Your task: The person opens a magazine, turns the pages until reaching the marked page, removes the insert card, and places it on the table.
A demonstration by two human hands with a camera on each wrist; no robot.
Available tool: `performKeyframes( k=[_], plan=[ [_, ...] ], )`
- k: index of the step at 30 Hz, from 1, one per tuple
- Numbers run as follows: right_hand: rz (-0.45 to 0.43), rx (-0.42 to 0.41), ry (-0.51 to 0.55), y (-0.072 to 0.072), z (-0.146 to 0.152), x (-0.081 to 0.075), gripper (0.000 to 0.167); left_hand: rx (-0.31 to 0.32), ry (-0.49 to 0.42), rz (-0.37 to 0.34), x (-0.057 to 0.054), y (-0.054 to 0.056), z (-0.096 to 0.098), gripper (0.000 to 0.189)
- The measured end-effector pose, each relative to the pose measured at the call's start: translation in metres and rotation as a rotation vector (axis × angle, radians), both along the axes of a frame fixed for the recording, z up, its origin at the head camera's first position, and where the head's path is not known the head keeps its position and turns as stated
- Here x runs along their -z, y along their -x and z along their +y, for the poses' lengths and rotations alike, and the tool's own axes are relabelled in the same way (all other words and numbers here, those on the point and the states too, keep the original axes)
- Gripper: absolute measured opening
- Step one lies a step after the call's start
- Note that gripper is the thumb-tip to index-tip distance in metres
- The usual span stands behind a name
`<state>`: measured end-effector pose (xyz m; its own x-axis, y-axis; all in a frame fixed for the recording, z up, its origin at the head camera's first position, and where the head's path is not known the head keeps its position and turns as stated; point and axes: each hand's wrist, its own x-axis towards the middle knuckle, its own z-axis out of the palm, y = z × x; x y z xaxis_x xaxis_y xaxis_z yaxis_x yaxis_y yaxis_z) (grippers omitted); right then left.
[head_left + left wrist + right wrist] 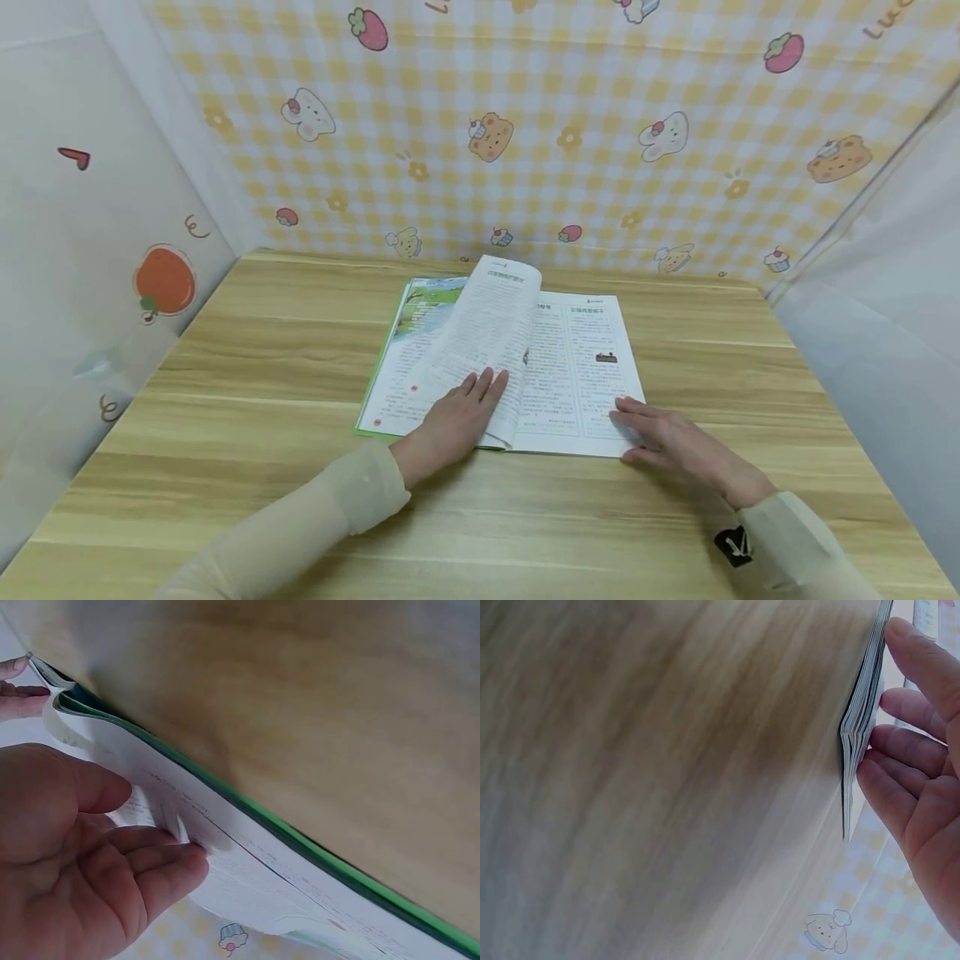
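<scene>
An open magazine [558,375] with printed text lies on the wooden table, its green cover edge [262,817] showing in the left wrist view. One white page [487,321] curves up over the left half, beside the spine. My left hand [456,421] rests on the lower part of this page, fingers extended. At the lower right corner of the magazine is my right hand [678,446], its fingertips on the right-hand page near the edge. In the right wrist view the fingers of this hand [911,757] lie loosely along the stacked page edges.
The magazine lies on a wood-grain table [262,375]. Behind it hangs a yellow checked cloth [420,100] with cartoon prints. White printed sheets [97,208] stand at the left and right sides. A black patch [733,546] is on the right sleeve.
</scene>
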<state>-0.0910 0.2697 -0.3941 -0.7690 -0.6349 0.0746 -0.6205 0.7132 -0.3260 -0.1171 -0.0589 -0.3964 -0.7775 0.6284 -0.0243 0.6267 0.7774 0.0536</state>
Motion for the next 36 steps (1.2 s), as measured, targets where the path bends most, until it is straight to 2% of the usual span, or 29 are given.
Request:
performKeyframes(
  k=[3, 10, 14, 20, 25, 32, 36],
  plan=[
    [0.010, 0.000, -0.003, 0.000, 0.000, 0.000, 0.055, -0.020, 0.005, 0.028, 0.000, -0.004, -0.002, 0.056],
    [0.035, -0.012, 0.002, 0.001, 0.000, 0.001, 0.054, -0.053, 0.158, 0.105, 0.000, -0.011, -0.006, 0.067],
    [0.041, -0.016, 0.008, 0.001, 0.000, 0.001, 0.054, -0.016, 0.105, 0.110, 0.000, -0.011, -0.008, 0.059],
    [0.066, -0.035, 0.021, 0.001, 0.000, 0.002, 0.053, 0.042, 0.015, 0.065, 0.000, -0.011, -0.006, 0.042],
    [0.057, -0.027, 0.022, 0.000, 0.000, 0.000, 0.053, 0.019, 0.001, 0.031, -0.001, -0.013, -0.004, 0.043],
    [0.043, -0.022, 0.023, 0.000, 0.001, -0.001, 0.053, -0.011, -0.009, 0.081, 0.002, -0.016, -0.003, 0.047],
    [0.025, -0.020, 0.026, 0.001, 0.001, -0.001, 0.052, -0.033, 0.002, 0.080, 0.002, -0.017, -0.002, 0.045]
  ],
)
